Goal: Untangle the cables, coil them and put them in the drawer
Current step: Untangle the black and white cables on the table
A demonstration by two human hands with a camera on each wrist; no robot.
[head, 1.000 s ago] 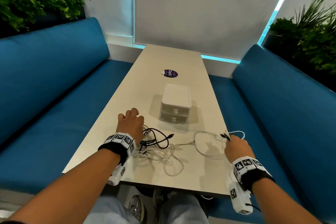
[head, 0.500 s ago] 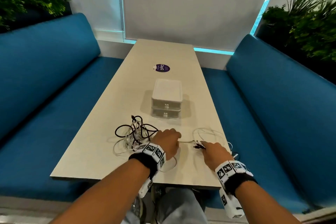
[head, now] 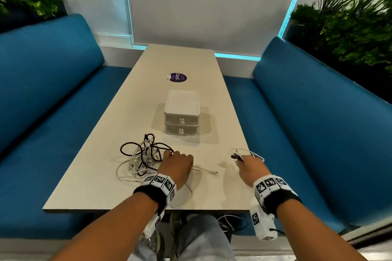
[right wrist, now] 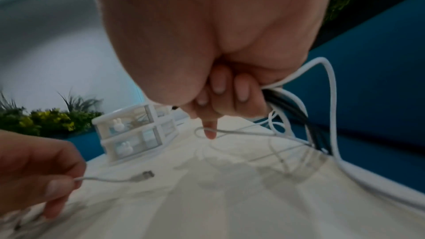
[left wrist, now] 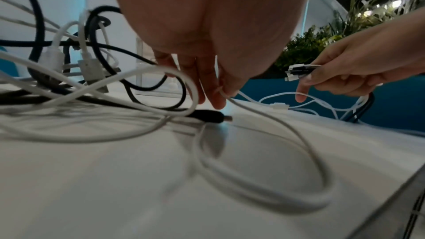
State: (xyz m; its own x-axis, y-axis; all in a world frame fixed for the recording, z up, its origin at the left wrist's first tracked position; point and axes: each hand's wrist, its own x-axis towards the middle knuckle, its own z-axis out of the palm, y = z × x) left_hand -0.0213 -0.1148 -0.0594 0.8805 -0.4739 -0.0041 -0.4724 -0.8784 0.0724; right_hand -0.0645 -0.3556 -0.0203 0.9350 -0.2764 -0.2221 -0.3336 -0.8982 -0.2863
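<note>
A tangle of black and white cables (head: 141,158) lies on the near part of the table (head: 101,188). My left hand (head: 177,162) sits at the tangle's right edge and pinches a thin white cable (left wrist: 253,114) between thumb and fingers. That cable's plug (right wrist: 144,175) sticks out to the right. My right hand (head: 249,166), near the table's right edge, grips a bundle of black and white cable ends (head: 235,157), its index finger (right wrist: 210,130) pointing down. The strands it holds trail over the edge. The white two-drawer unit (head: 182,113) stands behind, both drawers shut.
A purple round sticker (head: 177,77) lies further back on the table. Blue bench seats (head: 297,133) run along both sides, with plants behind them. Some cable hangs below the table's near edge by my knees.
My left hand crossed from the left of the tangle to its right and took hold of a white cable. My right hand came in, then pulled back right with its bundle.
</note>
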